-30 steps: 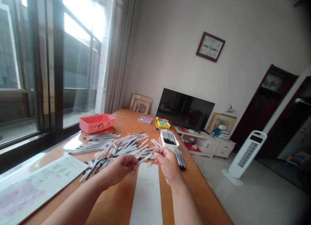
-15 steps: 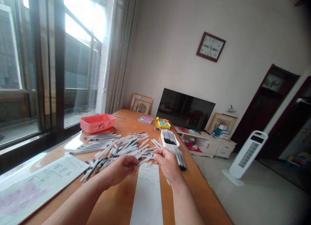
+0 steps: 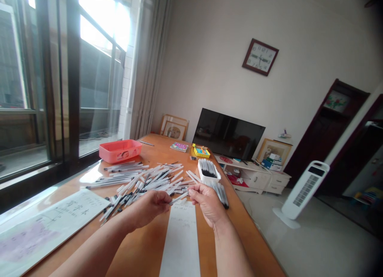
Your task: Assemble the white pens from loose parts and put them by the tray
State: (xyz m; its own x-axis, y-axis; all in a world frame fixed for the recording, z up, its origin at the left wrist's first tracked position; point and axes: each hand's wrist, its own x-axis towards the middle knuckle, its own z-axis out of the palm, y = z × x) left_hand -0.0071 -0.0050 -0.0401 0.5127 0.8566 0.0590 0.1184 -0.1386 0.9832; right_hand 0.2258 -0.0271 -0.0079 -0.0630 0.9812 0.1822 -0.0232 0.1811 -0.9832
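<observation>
Live: left hand (image 3: 148, 208) pinched closed on white pen (image 3: 178, 198), right hand (image 3: 207, 203) fingers closed on other end; pen steady above table (image 3: 143, 249), loose pen pile (image 3: 140, 185) just beyond, white tub (image 3: 208, 177) near.

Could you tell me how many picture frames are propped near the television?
3. A wooden picture frame and another behind it stand left of the television; a third frame stands right of it, behind the white cabinet. More may be hidden.
</observation>
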